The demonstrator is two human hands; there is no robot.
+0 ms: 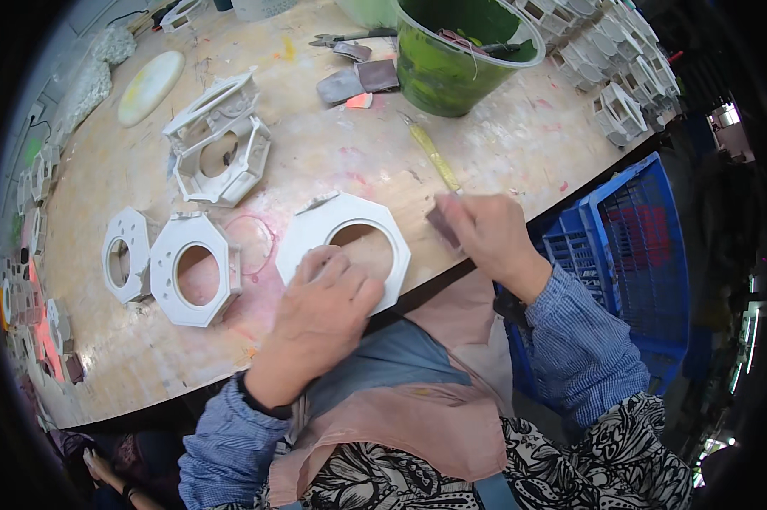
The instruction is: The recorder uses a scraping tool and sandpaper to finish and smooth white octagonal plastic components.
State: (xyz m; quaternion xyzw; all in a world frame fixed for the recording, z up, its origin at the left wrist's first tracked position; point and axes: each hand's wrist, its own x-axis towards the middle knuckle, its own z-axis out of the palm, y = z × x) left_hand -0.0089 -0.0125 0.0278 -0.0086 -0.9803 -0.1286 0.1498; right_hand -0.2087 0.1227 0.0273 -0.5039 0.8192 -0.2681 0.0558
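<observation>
I saw the left hand (331, 308) hold, fingers curled, the near-left side of a white octagonal frame (309, 231); right of it, the right hand (494, 240) pinched a brown sandpaper-like piece (442, 229).

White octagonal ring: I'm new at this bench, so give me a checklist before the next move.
1. Left hand on the white ring: ok, fingers at its opening.
2. Right hand holding the brown pad: ok.
3. Brown pad apart from ring: ok.
4. Ring flat on the table: cannot tell.
5. Ring well back from table edge: not ok, near side reaches it.
6. Yellow tool put away: not ok, lies beyond right hand.
</observation>
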